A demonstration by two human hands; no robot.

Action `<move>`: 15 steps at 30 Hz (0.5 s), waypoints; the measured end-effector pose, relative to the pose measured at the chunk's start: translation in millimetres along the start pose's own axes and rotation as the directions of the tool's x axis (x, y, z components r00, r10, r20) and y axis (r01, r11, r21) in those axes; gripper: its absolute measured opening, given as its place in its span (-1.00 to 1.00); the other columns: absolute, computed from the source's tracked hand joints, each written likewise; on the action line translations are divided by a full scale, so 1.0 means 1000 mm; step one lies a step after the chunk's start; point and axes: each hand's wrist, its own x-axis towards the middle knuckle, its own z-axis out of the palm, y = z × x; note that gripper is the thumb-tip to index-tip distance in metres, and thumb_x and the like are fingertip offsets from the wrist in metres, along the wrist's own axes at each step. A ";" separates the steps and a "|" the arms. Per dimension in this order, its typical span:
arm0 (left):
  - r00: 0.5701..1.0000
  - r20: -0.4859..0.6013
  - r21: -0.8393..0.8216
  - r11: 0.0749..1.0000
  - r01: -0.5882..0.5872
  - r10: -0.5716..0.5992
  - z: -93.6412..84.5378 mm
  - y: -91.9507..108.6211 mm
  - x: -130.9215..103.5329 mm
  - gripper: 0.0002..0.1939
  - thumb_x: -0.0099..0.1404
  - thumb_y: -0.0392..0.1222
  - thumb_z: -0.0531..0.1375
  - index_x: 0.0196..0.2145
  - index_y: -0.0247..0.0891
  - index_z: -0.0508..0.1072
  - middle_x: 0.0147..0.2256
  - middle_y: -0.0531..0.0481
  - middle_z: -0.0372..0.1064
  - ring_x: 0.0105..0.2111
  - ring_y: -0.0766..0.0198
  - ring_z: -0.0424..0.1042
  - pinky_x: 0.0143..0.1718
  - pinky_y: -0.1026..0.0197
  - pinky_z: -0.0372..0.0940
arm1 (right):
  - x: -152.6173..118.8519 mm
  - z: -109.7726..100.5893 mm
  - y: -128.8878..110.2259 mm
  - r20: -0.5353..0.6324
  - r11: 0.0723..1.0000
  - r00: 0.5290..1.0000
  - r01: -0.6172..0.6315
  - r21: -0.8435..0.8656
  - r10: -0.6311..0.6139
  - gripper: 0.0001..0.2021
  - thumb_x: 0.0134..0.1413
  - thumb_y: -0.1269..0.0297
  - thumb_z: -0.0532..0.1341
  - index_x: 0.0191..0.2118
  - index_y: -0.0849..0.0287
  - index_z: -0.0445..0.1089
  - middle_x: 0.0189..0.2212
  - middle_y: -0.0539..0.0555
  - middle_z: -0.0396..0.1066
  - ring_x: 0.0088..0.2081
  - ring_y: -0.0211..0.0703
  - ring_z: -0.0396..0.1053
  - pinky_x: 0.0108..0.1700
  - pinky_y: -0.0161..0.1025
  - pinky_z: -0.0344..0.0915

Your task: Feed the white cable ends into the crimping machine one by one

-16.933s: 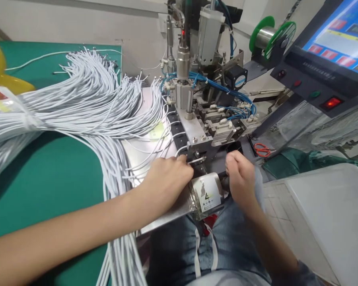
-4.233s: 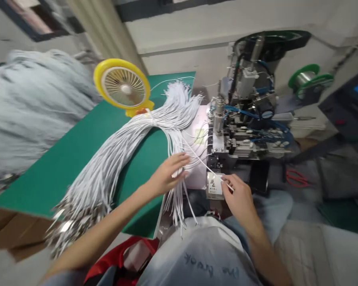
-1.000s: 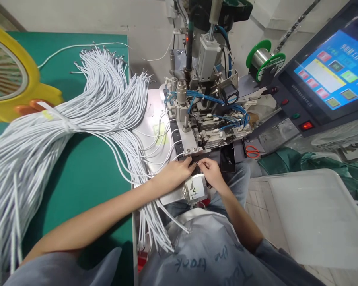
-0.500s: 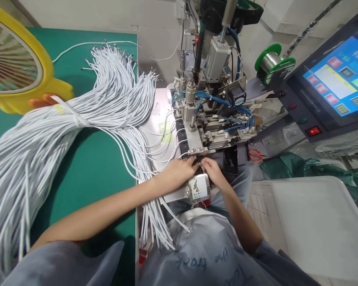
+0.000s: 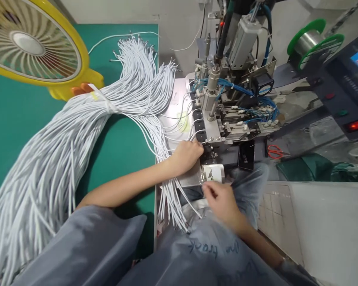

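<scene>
My left hand [image 5: 187,157] is closed at the front end of the machine's black slotted holder [image 5: 199,126]; whatever its fingertips grip is hidden. White cables [image 5: 167,149] pass beside and under that hand and forearm, some running into the holder's slots. My right hand [image 5: 222,198] has thumb and fingers pinched at the near edge of a small box with a white label [image 5: 213,173]. Anything in that pinch is too small to make out. Between the hands and the machine [image 5: 213,105] lie small metal fittings [image 5: 210,153].
A large tied bundle of white cables [image 5: 86,119] covers much of the green table [image 5: 119,159]. A yellow fan [image 5: 85,51] stands at left. To the right are a phone [image 5: 246,155], red-handled scissors [image 5: 275,151], a green wire spool [image 5: 308,41] and a control panel [image 5: 340,87].
My right hand has left the spot beside my left hand and come back toward me to the labelled box. My left hand stays at the holder's end. The view has shifted left.
</scene>
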 end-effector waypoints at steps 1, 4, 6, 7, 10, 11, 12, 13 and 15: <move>1.000 -0.003 0.001 1.000 0.003 -0.003 0.000 0.001 0.000 -0.72 0.18 -0.53 -0.06 -0.31 -0.48 0.42 -0.42 -0.22 0.38 -0.45 0.12 0.43 -0.59 0.24 0.06 | -0.007 0.008 -0.004 0.128 1.000 0.992 -0.002 -0.023 0.005 -0.83 0.12 0.27 0.10 -0.30 0.18 0.40 -0.43 0.05 0.46 -0.41 -0.19 0.37 -0.32 -0.30 0.16; 0.998 -0.035 -0.056 0.997 -0.046 0.045 -0.004 0.007 -0.003 -0.77 0.21 -0.45 -0.02 -0.38 -0.44 0.43 -0.44 -0.18 0.37 -0.49 0.16 0.40 -0.60 0.24 0.05 | -0.013 0.028 -0.008 0.412 0.999 0.911 0.029 -0.013 -0.022 -0.84 0.14 0.31 0.09 -0.23 0.16 0.40 -0.35 0.06 0.49 -0.31 -0.16 0.41 -0.27 -0.29 0.17; 0.983 -0.100 -0.168 0.972 -0.167 0.152 -0.006 0.015 -0.008 -0.77 0.27 -0.34 -0.01 -0.40 -0.39 0.43 -0.43 -0.14 0.35 -0.49 0.20 0.38 -0.58 0.23 0.08 | -0.012 0.032 -0.007 0.462 0.999 0.886 0.048 0.006 -0.045 -0.84 0.15 0.38 0.06 -0.30 0.16 0.40 -0.39 0.03 0.47 -0.33 -0.18 0.40 -0.28 -0.30 0.16; 0.964 -0.147 -0.238 0.938 -0.254 0.223 -0.007 0.020 -0.011 -0.74 0.30 -0.28 -0.02 -0.40 -0.38 0.43 -0.42 -0.12 0.34 -0.47 0.22 0.37 -0.55 0.23 0.12 | -0.013 0.031 -0.007 0.451 0.999 0.891 0.045 -0.004 -0.038 -0.84 0.14 0.40 0.06 -0.34 0.17 0.39 -0.41 0.04 0.46 -0.34 -0.18 0.39 -0.29 -0.30 0.16; 0.873 -0.259 -0.477 0.731 -0.487 0.413 -0.009 0.034 -0.019 -0.69 0.36 -0.18 -0.05 -0.28 -0.36 0.45 -0.34 -0.10 0.35 -0.34 0.24 0.36 -0.35 0.23 0.25 | -0.017 0.020 -0.006 0.338 0.996 0.941 0.016 -0.088 0.015 -0.83 0.13 0.40 0.05 -0.32 0.23 0.39 -0.34 0.14 0.46 -0.27 -0.08 0.40 -0.24 -0.23 0.18; 0.849 -0.276 -0.560 0.643 -0.522 0.450 -0.009 0.038 -0.021 -0.69 0.37 -0.17 -0.05 -0.20 -0.38 0.44 -0.28 -0.12 0.35 -0.27 0.25 0.36 -0.25 0.25 0.26 | -0.018 0.013 -0.006 0.296 0.994 0.955 0.005 -0.107 0.027 -0.81 0.13 0.39 0.04 -0.31 0.24 0.40 -0.33 0.18 0.46 -0.26 -0.05 0.40 -0.24 -0.21 0.19; 0.836 -0.281 -0.636 0.560 -0.531 0.472 -0.009 0.040 -0.023 -0.68 0.38 -0.17 -0.04 -0.12 -0.39 0.42 -0.21 -0.14 0.35 -0.21 0.26 0.35 -0.17 0.27 0.26 | -0.019 0.006 -0.004 0.256 0.994 0.966 -0.005 -0.112 0.033 -0.80 0.14 0.37 0.03 -0.33 0.25 0.40 -0.34 0.20 0.47 -0.27 -0.03 0.40 -0.24 -0.19 0.20; 0.832 -0.280 -0.699 0.492 -0.518 0.478 -0.009 0.042 -0.024 -0.67 0.38 -0.18 -0.04 -0.06 -0.41 0.38 -0.15 -0.17 0.34 -0.15 0.26 0.34 -0.10 0.28 0.24 | -0.019 -0.001 -0.002 0.220 0.995 0.975 -0.012 -0.099 0.034 -0.79 0.14 0.36 0.03 -0.36 0.25 0.41 -0.37 0.20 0.47 -0.29 -0.03 0.40 -0.26 -0.19 0.21; 0.846 -0.270 -0.783 0.407 -0.470 0.459 -0.007 0.042 -0.023 -0.64 0.38 -0.18 -0.03 0.02 -0.44 0.31 -0.07 -0.21 0.31 -0.07 0.25 0.31 -0.03 0.27 0.21 | -0.015 -0.018 0.002 0.143 0.999 0.990 -0.016 -0.029 0.020 -0.80 0.12 0.37 0.04 -0.41 0.21 0.39 -0.41 0.14 0.47 -0.34 -0.07 0.40 -0.30 -0.22 0.23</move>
